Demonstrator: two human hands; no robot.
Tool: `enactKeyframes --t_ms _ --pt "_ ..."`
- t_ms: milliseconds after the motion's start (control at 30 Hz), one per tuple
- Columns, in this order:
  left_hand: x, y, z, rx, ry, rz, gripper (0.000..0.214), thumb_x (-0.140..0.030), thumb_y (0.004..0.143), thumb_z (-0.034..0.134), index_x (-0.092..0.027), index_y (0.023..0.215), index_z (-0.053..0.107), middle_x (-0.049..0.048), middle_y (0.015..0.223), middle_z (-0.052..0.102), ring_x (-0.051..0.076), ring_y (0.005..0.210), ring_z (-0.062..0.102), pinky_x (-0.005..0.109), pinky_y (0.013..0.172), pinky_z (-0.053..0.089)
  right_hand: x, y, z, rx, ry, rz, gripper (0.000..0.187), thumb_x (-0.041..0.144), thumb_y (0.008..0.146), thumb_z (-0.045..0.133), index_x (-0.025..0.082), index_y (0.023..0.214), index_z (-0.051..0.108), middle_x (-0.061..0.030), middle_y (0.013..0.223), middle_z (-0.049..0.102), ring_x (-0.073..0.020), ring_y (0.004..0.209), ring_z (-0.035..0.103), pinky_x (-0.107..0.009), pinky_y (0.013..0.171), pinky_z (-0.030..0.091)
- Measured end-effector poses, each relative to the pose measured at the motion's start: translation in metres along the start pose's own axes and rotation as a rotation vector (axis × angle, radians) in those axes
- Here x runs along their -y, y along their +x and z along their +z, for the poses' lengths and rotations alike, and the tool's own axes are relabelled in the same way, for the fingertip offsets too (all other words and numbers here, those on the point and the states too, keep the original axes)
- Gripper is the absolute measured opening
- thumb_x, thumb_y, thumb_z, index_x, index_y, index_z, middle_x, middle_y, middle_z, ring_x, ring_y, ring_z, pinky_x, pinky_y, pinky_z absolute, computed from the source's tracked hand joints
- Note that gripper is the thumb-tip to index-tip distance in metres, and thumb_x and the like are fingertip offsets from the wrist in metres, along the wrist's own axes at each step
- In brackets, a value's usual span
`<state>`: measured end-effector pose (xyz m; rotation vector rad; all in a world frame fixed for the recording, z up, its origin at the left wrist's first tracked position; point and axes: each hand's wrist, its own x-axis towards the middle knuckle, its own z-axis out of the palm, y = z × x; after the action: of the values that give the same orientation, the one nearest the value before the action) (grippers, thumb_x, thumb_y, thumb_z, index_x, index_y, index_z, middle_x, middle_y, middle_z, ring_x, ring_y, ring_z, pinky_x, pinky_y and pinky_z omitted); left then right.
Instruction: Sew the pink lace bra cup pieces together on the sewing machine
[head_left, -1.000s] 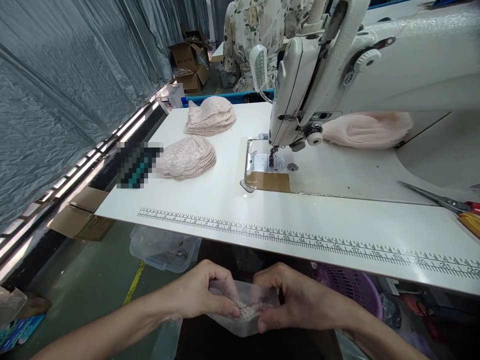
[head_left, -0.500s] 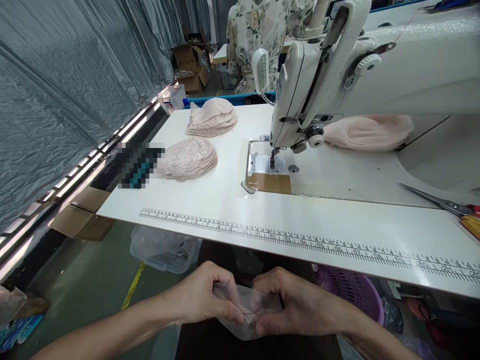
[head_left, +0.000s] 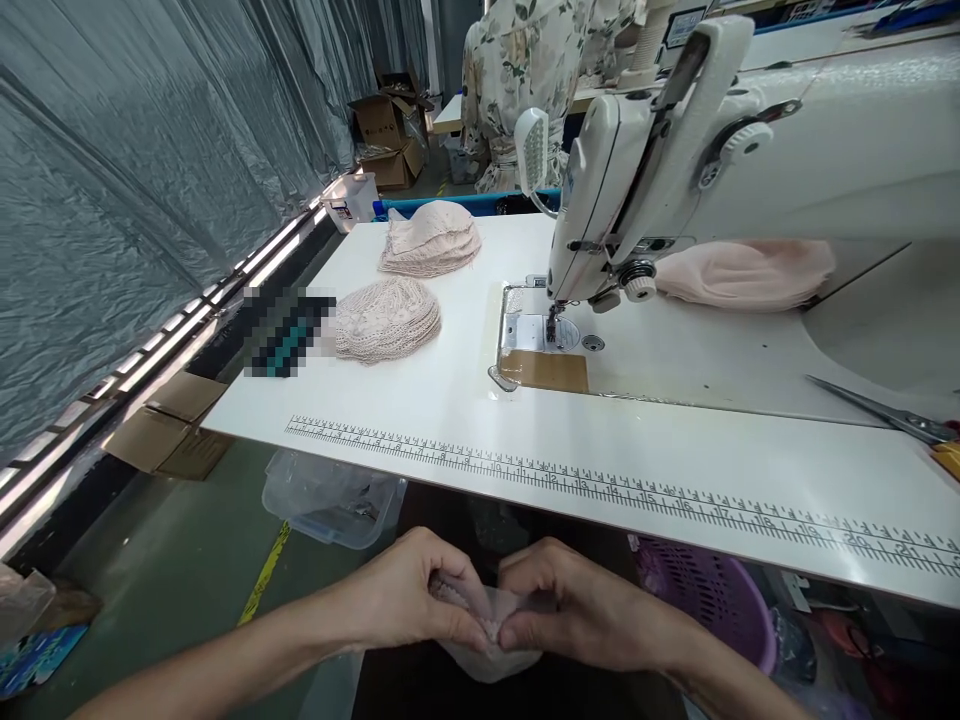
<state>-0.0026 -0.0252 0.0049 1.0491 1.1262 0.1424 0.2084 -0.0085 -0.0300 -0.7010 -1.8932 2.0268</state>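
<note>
Below the table's front edge, my left hand [head_left: 431, 590] and my right hand [head_left: 566, 605] pinch a small piece of pale, sheer lace fabric [head_left: 491, 665] between thumbs and fingers. The thumbs almost meet at its middle, and the cloth hangs below them. My fingers hide part of it. On the white table [head_left: 390, 400] lie two stacks of pale pink lace pieces, a nearer stack [head_left: 386, 320] and a farther stack [head_left: 431, 240]. A white sewing machine [head_left: 600, 200] stands to the right of them, its needle area above the metal plate.
Scissors [head_left: 892, 412] lie at the table's right. Folded pink fabric [head_left: 746, 275] rests behind the machine head. A purple basket [head_left: 712, 600] and a clear plastic bin [head_left: 334, 500] sit below the table. A person in a floral garment [head_left: 517, 90] is beyond it.
My right hand has moved slightly left, bringing the thumbs closer together on the lace fabric. The whole view has shifted a little.
</note>
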Motion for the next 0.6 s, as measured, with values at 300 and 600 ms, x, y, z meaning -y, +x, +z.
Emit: enactKeyframes --t_ms 300,600 --pt "0.007 -0.006 -0.012 -0.111 0.046 0.022 0.022 -0.024 0.058 0.083 -0.014 0.074 0.071 -0.0061 0.059 0.051 0.007 0.058 0.040 0.017 0.054 0.030 0.000 -0.008 -0.006 -0.016 -0.022 0.018 0.025 0.031 0.084 0.063 0.013 0.066 0.061 0.0012 0.068 0.053 -0.0104 0.062 0.048 -0.022 0.056 0.034" --pt "0.006 -0.011 -0.012 -0.039 -0.082 0.072 0.028 -0.023 0.067 0.077 -0.016 0.094 0.074 0.0040 0.080 0.070 0.014 0.071 0.059 0.025 0.070 0.047 -0.003 -0.010 -0.004 -0.043 -0.083 -0.012 0.026 0.027 0.086 0.062 0.015 0.064 0.056 0.0024 0.068 0.050 -0.0095 0.061 0.046 -0.021 0.055 0.032"
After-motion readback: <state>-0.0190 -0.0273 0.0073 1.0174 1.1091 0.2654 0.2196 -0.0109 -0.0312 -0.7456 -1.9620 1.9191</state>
